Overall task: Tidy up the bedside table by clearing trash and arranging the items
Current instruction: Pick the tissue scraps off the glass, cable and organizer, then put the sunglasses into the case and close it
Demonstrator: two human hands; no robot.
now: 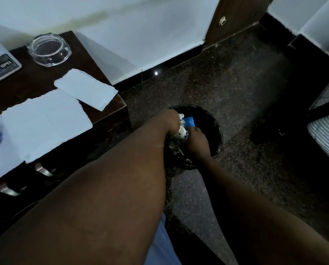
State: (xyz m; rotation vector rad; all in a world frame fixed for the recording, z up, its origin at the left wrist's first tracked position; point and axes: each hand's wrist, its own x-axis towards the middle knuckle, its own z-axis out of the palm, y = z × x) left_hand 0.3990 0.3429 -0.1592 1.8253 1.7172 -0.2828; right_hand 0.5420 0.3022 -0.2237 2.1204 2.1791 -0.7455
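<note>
Down over the black bin (pixel 215 123) on the floor, my left hand (pixel 169 119) and right hand (pixel 196 139) both clutch crumpled white-and-blue trash (pixel 187 122), not yet dropped. Torn paper sheets (pixel 45 121) and a glass ashtray (pixel 49 48) lie on the desk (pixel 35 77), so I judge most tidying remains.

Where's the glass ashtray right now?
Head view, upper left: the glass ashtray stands near the far right corner of the bedside table, just behind the torn white paper and right of a printed card.
</note>
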